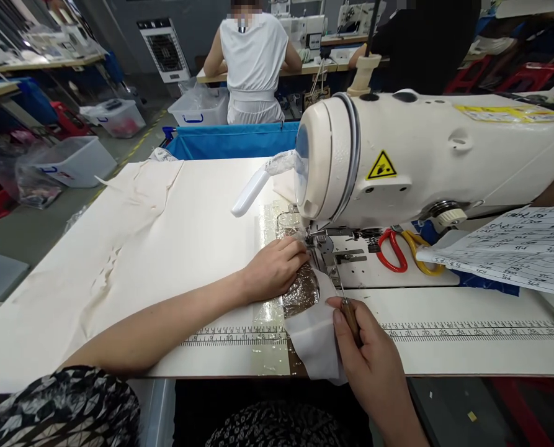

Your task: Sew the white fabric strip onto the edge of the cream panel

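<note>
View: head camera.
Landmark: cream-white industrial sewing machine (411, 155) with a yellow warning triangle, at the right of the white worktop (211, 217).
Left hand: bare hand (277, 267), fingers bent over the work beside the machine's needle area; whether they pinch the cloth, cannot tell.
Right hand: bare hand (374, 354), grasping a thin metal awl with brown wooden handle (351, 320), its shaft pointing towards the needle area; thumb and forefinger beside the cloth edge.
Cloth in work: soft white fabric piece (311, 341), running from near the needle area to the worktop's front edge, between the hands.
Ruler: printed measuring strip (453, 331), along the worktop in front of the machine.
Cutting tools: red looped handle (393, 251) and yellow looped handle (423, 253), under the machine's arm.
Paper: white sheets with dark handwriting (513, 248), in front of the arm, at right.
Loose cloth: creased cream fabric (104, 267), well left of the machine.
Behind the machine: blue fabric bin (232, 141); beyond it, a seated person in white (254, 62).
</note>
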A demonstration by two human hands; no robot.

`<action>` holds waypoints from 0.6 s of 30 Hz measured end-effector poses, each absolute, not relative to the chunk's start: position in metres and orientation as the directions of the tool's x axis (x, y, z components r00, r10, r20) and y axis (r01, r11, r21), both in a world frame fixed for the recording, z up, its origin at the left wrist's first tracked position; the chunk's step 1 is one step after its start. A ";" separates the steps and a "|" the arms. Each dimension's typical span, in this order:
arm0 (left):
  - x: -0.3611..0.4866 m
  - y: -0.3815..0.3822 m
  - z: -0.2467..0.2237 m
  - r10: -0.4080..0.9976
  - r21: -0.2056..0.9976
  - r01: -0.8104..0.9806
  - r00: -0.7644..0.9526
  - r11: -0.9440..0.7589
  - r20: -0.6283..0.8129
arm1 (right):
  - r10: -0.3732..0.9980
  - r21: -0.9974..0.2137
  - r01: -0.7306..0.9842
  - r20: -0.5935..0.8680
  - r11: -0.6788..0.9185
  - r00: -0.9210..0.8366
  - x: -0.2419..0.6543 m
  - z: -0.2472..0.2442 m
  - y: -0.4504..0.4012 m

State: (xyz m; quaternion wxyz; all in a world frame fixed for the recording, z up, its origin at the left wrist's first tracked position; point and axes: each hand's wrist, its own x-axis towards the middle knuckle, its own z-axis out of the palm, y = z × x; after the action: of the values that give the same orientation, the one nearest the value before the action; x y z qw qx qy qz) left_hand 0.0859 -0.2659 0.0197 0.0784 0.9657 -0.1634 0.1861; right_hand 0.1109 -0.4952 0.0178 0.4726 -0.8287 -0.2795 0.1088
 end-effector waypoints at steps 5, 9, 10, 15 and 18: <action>0.084 -0.265 0.020 -0.232 0.102 -0.287 0.901 -0.953 0.366 | 0.554 -0.839 0.358 0.083 -0.410 0.829 0.113 0.022 -0.487; 0.082 -0.267 0.023 -0.271 0.125 -0.334 0.893 -0.934 0.360 | 0.541 -0.830 0.353 0.075 -0.432 0.838 0.114 0.022 -0.486; 0.082 -0.267 0.023 -0.286 0.116 -0.345 0.891 -0.932 0.352 | 0.544 -0.826 0.364 0.083 -0.432 0.835 0.115 0.021 -0.485; 0.083 -0.269 0.024 -0.294 0.037 -0.319 0.907 -0.947 0.302 | 0.561 -0.797 0.428 0.139 -0.426 0.816 0.118 0.017 -0.483; 0.084 -0.270 0.024 -0.275 0.014 -0.290 0.921 -0.957 0.276 | 0.566 -0.785 0.453 0.161 -0.422 0.808 0.119 0.015 -0.483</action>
State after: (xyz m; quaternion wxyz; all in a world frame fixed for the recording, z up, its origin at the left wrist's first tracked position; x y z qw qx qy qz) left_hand 0.0841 -0.2695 0.0241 0.0273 0.9797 -0.1442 0.1366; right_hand 0.1190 -0.4825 0.0151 0.4438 -0.8409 -0.3030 0.0640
